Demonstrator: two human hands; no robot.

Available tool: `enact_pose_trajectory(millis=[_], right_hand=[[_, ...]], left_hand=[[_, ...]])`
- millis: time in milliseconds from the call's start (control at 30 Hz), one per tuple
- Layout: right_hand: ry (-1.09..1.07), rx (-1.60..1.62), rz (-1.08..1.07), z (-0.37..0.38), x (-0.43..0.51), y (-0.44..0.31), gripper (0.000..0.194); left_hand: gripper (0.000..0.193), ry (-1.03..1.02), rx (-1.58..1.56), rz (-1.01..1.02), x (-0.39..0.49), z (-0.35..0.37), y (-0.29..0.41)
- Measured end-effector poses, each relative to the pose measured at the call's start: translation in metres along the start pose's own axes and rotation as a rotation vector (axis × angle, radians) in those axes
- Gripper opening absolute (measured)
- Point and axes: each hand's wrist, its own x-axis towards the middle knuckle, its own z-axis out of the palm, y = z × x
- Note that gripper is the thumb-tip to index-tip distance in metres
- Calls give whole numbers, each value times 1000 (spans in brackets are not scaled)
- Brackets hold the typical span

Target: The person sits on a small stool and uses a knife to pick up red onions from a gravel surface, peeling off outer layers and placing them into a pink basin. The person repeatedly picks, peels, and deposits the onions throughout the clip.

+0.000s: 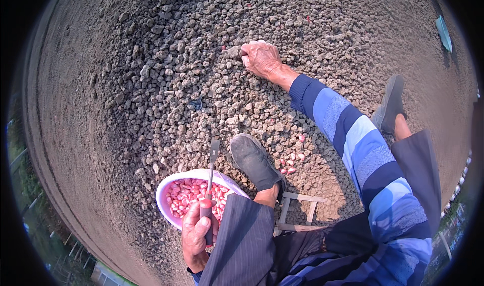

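Note:
My left hand [197, 229] grips the grey-and-red handle of a narrow flat-bladed hand tool [210, 176], its blade pointing away from me. Beneath that hand, by my left knee, a pale lilac basin [163, 201] holds many pink-skinned cloves [185, 193] that look like garlic. Farther out, my right hand [261, 58] touches the lumpy soil [211, 70], its fingers curled down. Their tips are hidden, so whether they pinch something cannot be told. A small reddish piece [223, 47] lies on the clods just left of that hand.
Several loose cloves [291, 163] lie on the soil right of my left shoe [253, 161]. A low wooden stool frame [300, 227] stands between my legs. My right shoe [389, 104] rests farther right. A pale green-blue object [443, 34] lies at the far right.

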Motion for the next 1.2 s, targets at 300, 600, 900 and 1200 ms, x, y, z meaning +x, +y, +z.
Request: enact_pose_trajectory(millis=[300,600,900,1200], right_hand=[[-408,428,199,-13,-46,-106,39],[-395,1299,670,20,-91,-162,26],[-214,1471,867,35,-91,-193,18],[-35,1524,1152,41,-45,-212,23]], left_hand=[[65,67,39,146,-15,13,32],[49,-57,19,348,90,16,17],[40,65,-79,274,82,23,48],[46,-47,-125,113,111,-4,130]])
